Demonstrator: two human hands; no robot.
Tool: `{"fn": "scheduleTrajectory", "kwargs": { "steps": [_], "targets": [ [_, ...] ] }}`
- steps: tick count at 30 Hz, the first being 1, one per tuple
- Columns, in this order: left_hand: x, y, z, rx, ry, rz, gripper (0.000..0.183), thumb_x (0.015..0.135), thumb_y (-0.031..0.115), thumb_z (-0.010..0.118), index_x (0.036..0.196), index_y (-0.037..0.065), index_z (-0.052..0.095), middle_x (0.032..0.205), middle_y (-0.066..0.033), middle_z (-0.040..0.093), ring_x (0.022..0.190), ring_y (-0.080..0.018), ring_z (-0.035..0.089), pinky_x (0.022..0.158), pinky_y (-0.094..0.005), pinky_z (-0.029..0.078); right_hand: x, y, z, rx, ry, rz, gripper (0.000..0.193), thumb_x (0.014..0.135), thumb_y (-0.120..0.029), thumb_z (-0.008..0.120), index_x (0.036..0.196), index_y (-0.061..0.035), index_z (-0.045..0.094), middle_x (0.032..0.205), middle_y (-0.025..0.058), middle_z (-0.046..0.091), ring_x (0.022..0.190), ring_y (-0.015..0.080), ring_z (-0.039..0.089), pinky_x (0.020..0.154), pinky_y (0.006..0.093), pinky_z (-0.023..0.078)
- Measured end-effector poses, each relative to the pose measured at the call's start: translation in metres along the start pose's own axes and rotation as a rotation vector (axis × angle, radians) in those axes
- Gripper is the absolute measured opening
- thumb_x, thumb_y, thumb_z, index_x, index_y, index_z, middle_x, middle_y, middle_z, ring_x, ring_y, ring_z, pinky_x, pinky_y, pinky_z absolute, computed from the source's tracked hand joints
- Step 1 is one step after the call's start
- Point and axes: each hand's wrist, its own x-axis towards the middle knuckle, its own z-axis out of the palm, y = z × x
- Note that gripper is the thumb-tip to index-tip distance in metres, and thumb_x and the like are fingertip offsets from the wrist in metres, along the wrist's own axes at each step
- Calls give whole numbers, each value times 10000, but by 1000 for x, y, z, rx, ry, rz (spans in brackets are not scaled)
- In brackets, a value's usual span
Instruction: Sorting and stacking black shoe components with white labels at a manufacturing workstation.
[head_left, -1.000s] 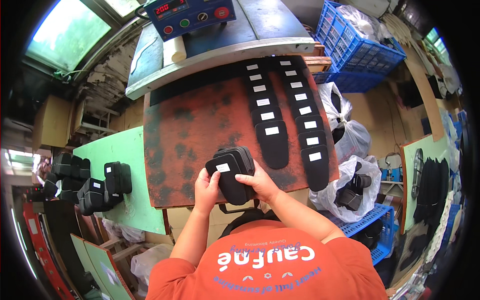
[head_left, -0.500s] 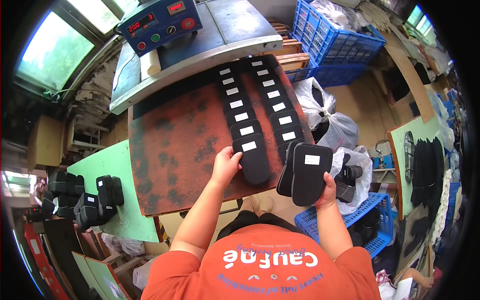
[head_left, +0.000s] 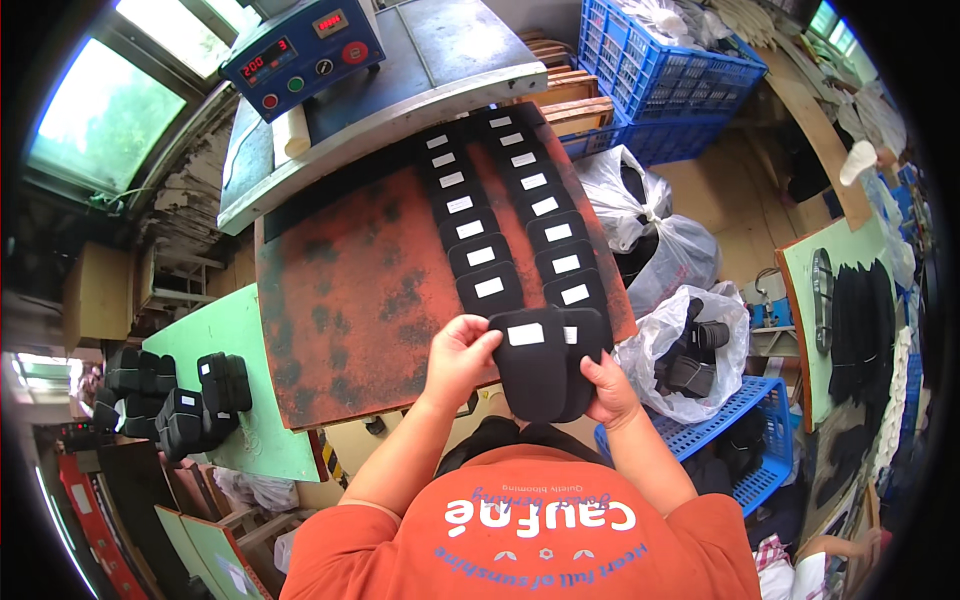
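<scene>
My left hand (head_left: 463,355) pinches the upper left edge of a black insole (head_left: 530,378) with a white label, in front of my body at the board's near edge. Behind and right of it, partly covered, are more black insoles (head_left: 588,335), their number hidden. My right hand (head_left: 608,392) grips these by their right side, thumb on top. Just beyond, two rows of overlapping labelled insoles (head_left: 491,290) run away from me over a reddish-brown board (head_left: 350,300).
Beyond the board stands a machine plate (head_left: 430,75) with a blue control box (head_left: 305,60). Left, a green table (head_left: 270,420) bears stacked black pieces. On the right are plastic bags (head_left: 680,260) and blue crates (head_left: 770,450). Another person's arm (head_left: 840,548) shows lower right.
My left hand has let go of the front insole in the left row and now holds one at the right hand's stack. My right hand has moved left with the stack.
</scene>
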Motion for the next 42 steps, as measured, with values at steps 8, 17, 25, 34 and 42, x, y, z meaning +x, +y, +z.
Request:
{"fn": "scheduleTrajectory", "kwargs": {
  "steps": [8,17,25,34,42],
  "targets": [
    [28,-32,-25,173,216,-134,145,835,78,624,945,19,549,727,0,567,577,-53,511,526,-179,431,-26,-34,-40,216,60,-100,563,832,-316,565,1279,0,430,1237,170,527,1117,315,530,981,451,396],
    [-4,7,-2,213,-123,70,153,811,71,662,921,6,579,741,13,579,646,-49,530,585,-196,449,33,9,21,-55,66,-92,510,867,-185,605,1308,-59,380,1201,83,522,1086,216,530,938,385,439],
    [150,32,-129,16,413,154,114,881,115,545,835,15,575,623,38,509,485,-25,402,443,-187,322,97,11,48,354,-67,-73,586,889,-413,497,1323,-37,382,1297,134,478,1185,288,470,1018,448,349],
    [251,42,-204,621,521,269,293,834,170,628,1022,-52,593,730,-61,584,529,-109,511,456,-227,396,175,45,85,240,6,-23,480,885,-219,570,1290,-24,401,1247,114,507,1155,249,497,988,407,397],
    [160,65,-151,127,124,114,83,818,86,627,832,9,601,697,4,577,585,-49,511,499,-201,404,214,49,100,-15,78,-95,519,885,-268,568,1309,-38,374,1253,95,494,1157,220,484,982,374,396]
  ]
}}
